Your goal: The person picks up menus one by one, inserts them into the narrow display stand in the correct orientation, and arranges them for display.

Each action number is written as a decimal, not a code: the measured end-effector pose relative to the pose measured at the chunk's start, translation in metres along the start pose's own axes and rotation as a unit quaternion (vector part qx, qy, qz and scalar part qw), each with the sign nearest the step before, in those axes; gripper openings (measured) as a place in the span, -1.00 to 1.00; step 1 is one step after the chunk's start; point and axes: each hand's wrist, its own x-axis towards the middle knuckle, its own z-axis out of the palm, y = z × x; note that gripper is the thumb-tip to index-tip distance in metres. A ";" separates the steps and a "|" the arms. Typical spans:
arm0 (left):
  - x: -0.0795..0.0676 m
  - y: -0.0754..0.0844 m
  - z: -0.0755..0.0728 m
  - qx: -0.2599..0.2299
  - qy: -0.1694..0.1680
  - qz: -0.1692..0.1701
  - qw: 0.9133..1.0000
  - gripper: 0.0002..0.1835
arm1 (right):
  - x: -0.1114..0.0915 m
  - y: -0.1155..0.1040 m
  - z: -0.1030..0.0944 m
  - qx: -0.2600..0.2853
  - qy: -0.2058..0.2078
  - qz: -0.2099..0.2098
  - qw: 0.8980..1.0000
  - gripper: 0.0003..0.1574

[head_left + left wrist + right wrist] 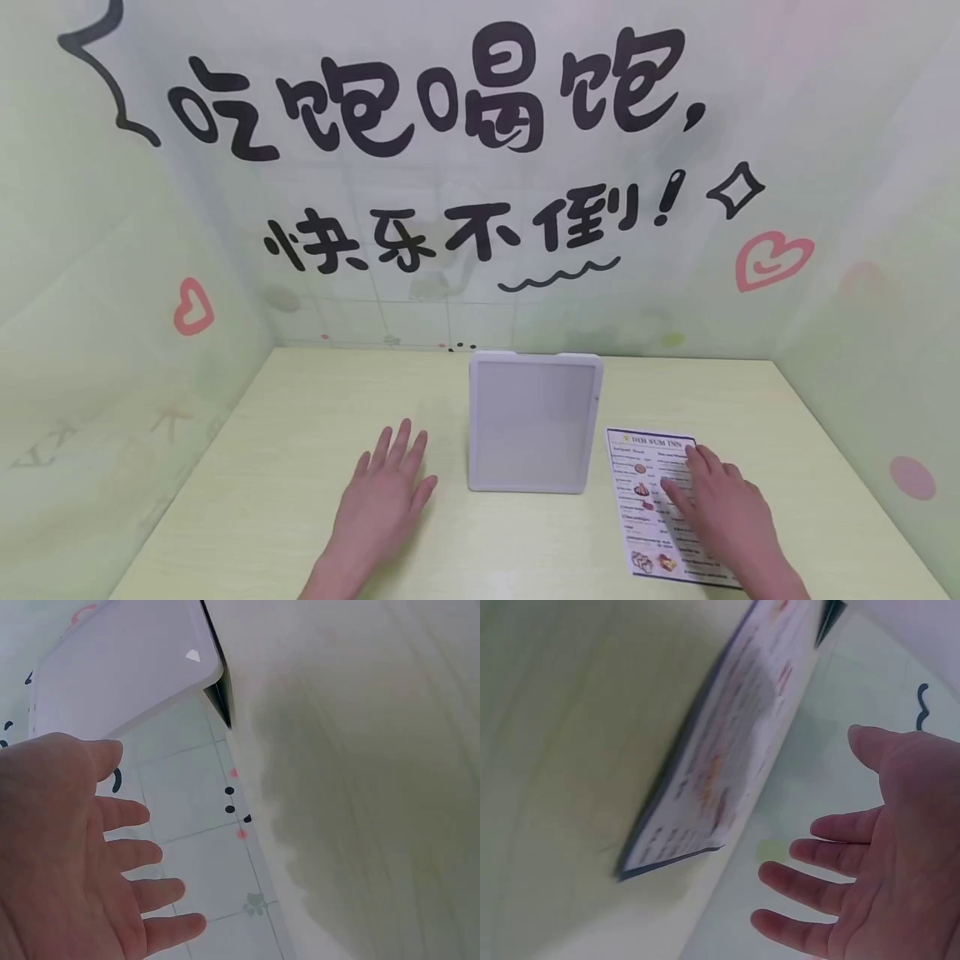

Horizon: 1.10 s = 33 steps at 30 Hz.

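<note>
A white framed panel [532,425] with a pale grey face stands upright near the middle of the table. To its right lies a printed menu sheet [651,508] headed "DIM SUM INN", with small food pictures. My left hand [384,500] is held left of the panel, fingers spread, holding nothing. Over the right part of the menu sheet my right hand [727,512] hovers with its fingers extended and hides some of the print. In the right wrist view a gap shows between that hand [900,847] and the sheet [705,765].
The pale wood-grain table [300,417] meets a printed backdrop [420,317] behind, with large dark Chinese lettering and a pink heart [772,260]. Light side walls [90,350] rise at left and right.
</note>
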 end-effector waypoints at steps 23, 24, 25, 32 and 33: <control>0.004 0.063 -0.022 -0.071 -0.054 0.067 0.994 -0.41 | 0.014 0.023 0.013 -0.005 -0.112 0.077 0.991 -0.10; 0.005 0.069 -0.021 -0.076 -0.063 0.074 0.992 -0.40 | 0.015 0.023 0.013 -0.004 -0.112 0.077 0.991 -0.10; 0.005 0.074 -0.020 -0.083 -0.073 0.081 0.991 -0.39 | 0.015 0.022 0.013 -0.004 -0.112 0.078 0.991 -0.11; 0.014 0.116 -0.005 -0.090 -0.136 0.133 0.978 -0.38 | 0.016 0.022 0.013 0.003 -0.116 0.089 0.989 -0.09; 0.016 0.121 -0.002 -0.088 -0.140 0.142 0.976 -0.39 | 0.015 0.023 0.013 0.005 -0.118 0.091 0.989 -0.08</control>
